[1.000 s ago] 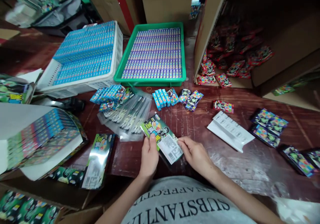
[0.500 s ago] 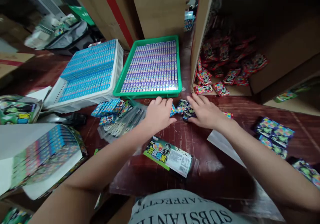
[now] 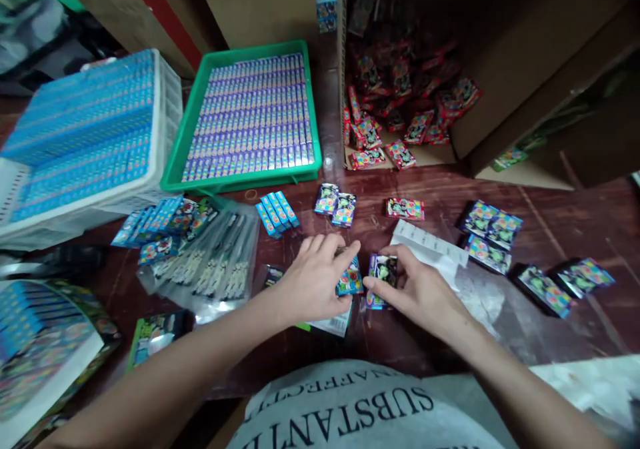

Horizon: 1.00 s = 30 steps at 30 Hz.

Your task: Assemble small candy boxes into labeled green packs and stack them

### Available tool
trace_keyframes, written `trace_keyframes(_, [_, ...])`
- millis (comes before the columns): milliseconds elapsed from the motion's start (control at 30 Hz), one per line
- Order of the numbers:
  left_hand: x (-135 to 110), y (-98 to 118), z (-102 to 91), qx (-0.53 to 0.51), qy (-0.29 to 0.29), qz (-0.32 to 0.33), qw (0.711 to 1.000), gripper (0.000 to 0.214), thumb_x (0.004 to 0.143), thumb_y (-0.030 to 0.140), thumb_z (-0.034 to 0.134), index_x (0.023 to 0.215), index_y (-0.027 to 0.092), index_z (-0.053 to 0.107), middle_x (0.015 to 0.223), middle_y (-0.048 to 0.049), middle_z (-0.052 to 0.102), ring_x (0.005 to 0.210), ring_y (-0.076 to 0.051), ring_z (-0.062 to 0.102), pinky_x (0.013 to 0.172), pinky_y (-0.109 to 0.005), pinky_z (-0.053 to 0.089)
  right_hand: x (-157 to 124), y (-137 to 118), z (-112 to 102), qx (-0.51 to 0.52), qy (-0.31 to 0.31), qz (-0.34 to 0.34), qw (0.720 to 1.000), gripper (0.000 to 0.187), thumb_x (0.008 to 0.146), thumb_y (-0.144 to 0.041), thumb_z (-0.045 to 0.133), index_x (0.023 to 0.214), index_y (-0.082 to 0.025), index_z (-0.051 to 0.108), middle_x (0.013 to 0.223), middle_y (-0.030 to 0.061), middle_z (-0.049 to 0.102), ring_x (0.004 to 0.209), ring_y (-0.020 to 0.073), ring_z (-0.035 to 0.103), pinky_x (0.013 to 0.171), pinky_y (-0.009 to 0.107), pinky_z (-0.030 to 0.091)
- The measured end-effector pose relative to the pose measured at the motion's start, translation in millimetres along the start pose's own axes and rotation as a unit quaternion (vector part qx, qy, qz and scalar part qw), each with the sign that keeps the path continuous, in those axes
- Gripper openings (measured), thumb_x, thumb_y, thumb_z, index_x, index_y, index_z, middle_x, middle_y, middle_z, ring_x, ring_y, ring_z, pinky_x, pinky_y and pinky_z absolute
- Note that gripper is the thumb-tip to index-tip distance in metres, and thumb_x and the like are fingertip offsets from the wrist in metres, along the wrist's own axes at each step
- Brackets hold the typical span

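Note:
My left hand [image 3: 317, 279] is closed around a small blue candy box [image 3: 351, 279], its fingers curled over the top. Close beside it, my right hand [image 3: 423, 289] pinches a purple candy box [image 3: 381, 279] between thumb and fingers. Under my left hand lies a flat printed candy package [image 3: 336, 324], mostly covered. Two purple boxes [image 3: 336, 203] and a row of blue boxes [image 3: 277, 213] lie just beyond my hands. A single red box [image 3: 405, 208] lies past my right hand.
A green tray [image 3: 240, 187] of purple boxes and a white crate [image 3: 167, 112] of blue ones stand behind. An open carton [image 3: 500, 102] holds loose red boxes. Clear plastic sleeves [image 3: 215, 255] lie left; grouped boxes [image 3: 493, 225] lie right.
Both hands have drawn back toward my body, now with a blue box in the left and a purple one in the right. The view has shifted right and down.

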<state>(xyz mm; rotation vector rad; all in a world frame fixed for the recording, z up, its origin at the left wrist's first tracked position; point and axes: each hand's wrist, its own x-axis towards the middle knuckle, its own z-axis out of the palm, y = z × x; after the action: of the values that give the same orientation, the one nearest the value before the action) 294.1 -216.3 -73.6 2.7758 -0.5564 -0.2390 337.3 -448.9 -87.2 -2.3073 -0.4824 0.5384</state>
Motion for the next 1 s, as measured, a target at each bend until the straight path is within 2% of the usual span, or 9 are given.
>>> trace_keyframes(100, [1,14,21.2,-0.023,-0.045,0.032,0.998,0.08,0.078,0.036,0.068,0.15,0.015,0.044,0.132,-0.0153,0.053,0.117,-0.033,0.049,0.103,-0.048,0.037,-30,21,15,-0.006,0.054,0.083,0.995,0.038,0.09,-0.058,0.06,0.106,-0.024,0.055,0.068,-0.0025,0.064,0.054,0.0179,0.058,0.054,0.029,0.042])
trace_keyframes(200, [12,18,29.3,-0.029,-0.06,0.049,0.997,0.082,0.078,0.036,0.07,0.152,0.017,0.041,0.136,-0.0141,0.053,0.119,-0.033,0.049,0.106,-0.048,0.035,-41,35,11,0.031,0.108,0.065,0.992,0.031,0.093,-0.053,0.058,0.104,-0.024,0.052,0.079,0.0004,0.068,0.06,0.0178,0.061,0.058,0.029,0.045])
trace_keyframes(300, [22,22,29.3,-0.017,-0.058,0.051,0.997,0.081,0.078,0.033,0.069,0.152,0.016,0.041,0.139,-0.0139,0.053,0.121,-0.033,0.049,0.108,-0.049,0.032,-40,32,-2,-0.065,0.154,0.077,0.983,0.022,0.093,-0.04,0.057,0.108,-0.024,0.053,0.09,0.0055,0.072,0.068,0.0217,0.068,0.062,0.031,0.045])
trace_keyframes(433, [29,34,28.9,0.003,-0.073,0.063,0.995,0.076,0.077,0.031,0.072,0.147,0.014,0.046,0.138,-0.015,0.054,0.123,-0.034,0.048,0.108,-0.05,0.033,-24,9,-2,-0.225,0.033,0.131,0.965,0.026,0.095,-0.033,0.047,0.116,-0.019,0.056,0.078,0.0116,0.075,0.067,0.0309,0.073,0.058,0.035,0.042])
trace_keyframes(567, [44,26,17.8,-0.031,-0.075,0.047,0.996,0.094,0.069,0.057,0.081,0.146,0.015,0.047,0.144,-0.0177,0.051,0.128,-0.038,0.046,0.109,-0.053,0.036,-9,3,-10,-0.174,-0.012,0.084,0.981,0.048,0.1,-0.055,0.043,0.122,-0.015,0.056,0.077,0.0133,0.076,0.073,0.0314,0.075,0.06,0.034,0.044])
trace_keyframes(667, [82,4,2.3,-0.057,-0.019,0.05,0.997,0.08,0.083,0.06,0.069,0.148,0.019,0.047,0.145,-0.016,0.05,0.13,-0.035,0.046,0.11,-0.05,0.038,14,34,-59,-0.093,0.088,0.041,0.991,0.048,0.101,-0.057,0.043,0.13,-0.02,0.053,0.079,0.0063,0.075,0.075,0.0253,0.073,0.063,0.031,0.046])
trace_keyframes(767, [139,-16,-6.6,-0.028,0.007,0.092,0.995,0.055,0.095,0.027,0.054,0.149,0.021,0.049,0.139,-0.0125,0.055,0.123,-0.029,0.05,0.111,-0.045,0.04,60,87,-141,-0.207,0.245,0.079,0.944,0.043,0.1,-0.038,0.048,0.134,-0.012,0.053,0.108,0.0156,0.074,0.093,0.0268,0.071,0.078,0.034,0.049])
trace_keyframes(867, [190,-26,-5.7,0.002,-0.057,0.164,0.985,0.072,0.082,0.009,0.055,0.15,0.029,0.048,0.141,-0.0084,0.055,0.12,-0.027,0.052,0.107,-0.042,0.043,114,135,-211,-0.293,0.229,0.093,0.924,0.061,0.089,-0.025,0.065,0.143,-0.002,0.049,0.142,0.029,0.056,0.129,0.0364,0.056,0.1,0.042,0.044])
trace_keyframes(1000, [218,-31,2.1,-0.007,-0.108,0.224,0.969,0.065,0.081,0.011,0.058,0.143,0.031,0.056,0.144,-0.0069,0.053,0.124,-0.025,0.054,0.106,-0.038,0.043,165,167,-235,-0.291,0.173,0.089,0.937,0.059,0.081,-0.028,0.077,0.131,-0.001,0.062,0.135,0.0304,0.062,0.126,0.0386,0.059,0.101,0.042,0.043])
